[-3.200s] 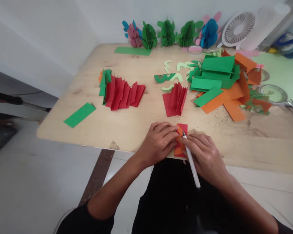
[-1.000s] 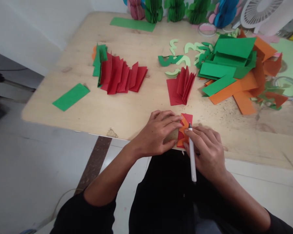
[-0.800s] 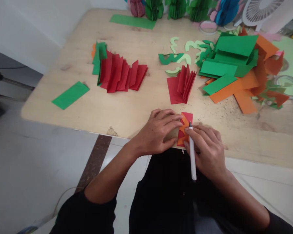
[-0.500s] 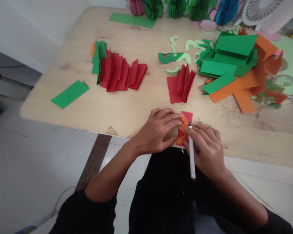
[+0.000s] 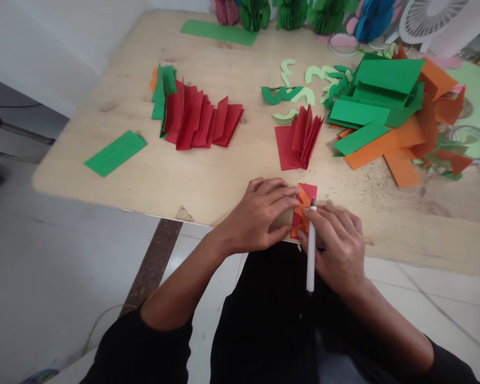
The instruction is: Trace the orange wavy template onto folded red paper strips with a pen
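Near the table's front edge lies a folded-looking red paper strip (image 5: 311,190) with a wavy-edged orange paper cutout (image 5: 304,198) on top. My left hand (image 5: 262,216) rests at its left side, fingers stretched and thumb apart, fingertips touching the orange cutout and the strip's edge. My right hand (image 5: 340,240) holds a white pen (image 5: 311,261) between its fingers, its dark tip pointing away from me. The fingertips of that hand also press on the orange cutout. Part of the strip is hidden under my fingers.
Red pleated paper (image 5: 298,141) stands just beyond my hands, with a larger red stack (image 5: 200,117) to the left. Green sheets (image 5: 384,80) and orange sheets (image 5: 404,133) pile up at right. Light green cutouts (image 5: 286,116), a green strip (image 5: 116,153) and a white fan (image 5: 432,18) are also there.
The pen's near end has swung slightly left, and my right hand has shifted a little. Both hands stay on the paper. The whole view has moved slightly.
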`<state>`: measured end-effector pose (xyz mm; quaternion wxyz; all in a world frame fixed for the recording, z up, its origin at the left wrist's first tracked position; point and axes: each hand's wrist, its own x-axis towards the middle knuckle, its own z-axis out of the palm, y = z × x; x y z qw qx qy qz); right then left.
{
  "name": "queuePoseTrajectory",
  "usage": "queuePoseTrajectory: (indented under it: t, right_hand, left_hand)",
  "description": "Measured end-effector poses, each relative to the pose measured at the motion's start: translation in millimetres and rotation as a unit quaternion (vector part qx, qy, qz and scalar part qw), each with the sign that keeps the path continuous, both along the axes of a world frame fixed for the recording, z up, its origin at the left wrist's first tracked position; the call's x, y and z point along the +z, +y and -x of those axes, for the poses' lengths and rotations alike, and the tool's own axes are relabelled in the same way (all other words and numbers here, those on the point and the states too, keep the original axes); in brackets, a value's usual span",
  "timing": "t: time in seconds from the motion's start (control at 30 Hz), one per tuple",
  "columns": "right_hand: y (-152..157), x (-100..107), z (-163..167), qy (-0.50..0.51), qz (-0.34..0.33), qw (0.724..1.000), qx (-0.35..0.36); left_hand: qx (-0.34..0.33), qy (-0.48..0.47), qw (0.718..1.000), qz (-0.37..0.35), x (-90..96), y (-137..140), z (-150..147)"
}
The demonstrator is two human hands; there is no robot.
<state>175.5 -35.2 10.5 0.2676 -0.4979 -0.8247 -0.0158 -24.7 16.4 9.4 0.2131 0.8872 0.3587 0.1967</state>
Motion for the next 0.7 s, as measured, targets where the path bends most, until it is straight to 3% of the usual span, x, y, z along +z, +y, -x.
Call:
queuePoseTrajectory:
  t: [0.7]
  right_hand:
    - [0.2,-0.5,2.0,0.004,-0.002,1.000,-0.008]
  left_hand:
    - [0.007,0.005,1.000,-0.001,-0.1,-0.1,-0.9]
